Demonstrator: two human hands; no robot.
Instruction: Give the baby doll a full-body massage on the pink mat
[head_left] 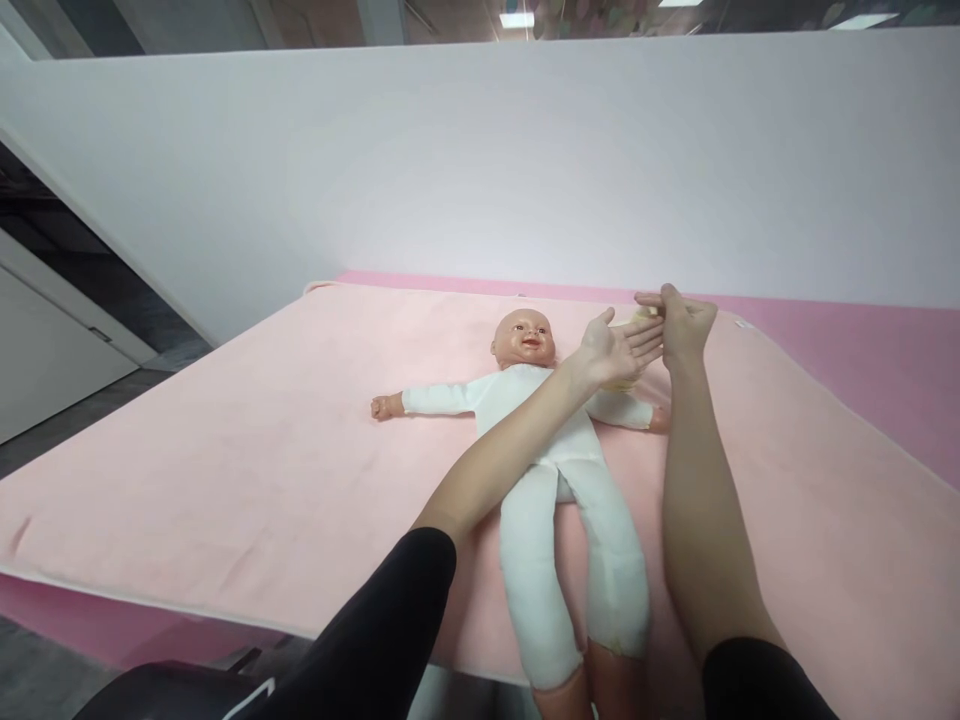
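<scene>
A baby doll with a white cloth body lies on its back, arms spread, on a pink blanket. Across its chest reaches my left forearm. Above the doll's arm, my left hand is open, palm up, with fingers stretched to the right. My right hand is bent over the left fingertips, its fingers curled; whatever they hold, if anything, is hidden. Partly covered by my left hand is a pale yellow thing whose kind I cannot make out.
The pink blanket covers a table with a darker pink top. A white partition stands along the back. At the lower left, a dark object is beside the table edge.
</scene>
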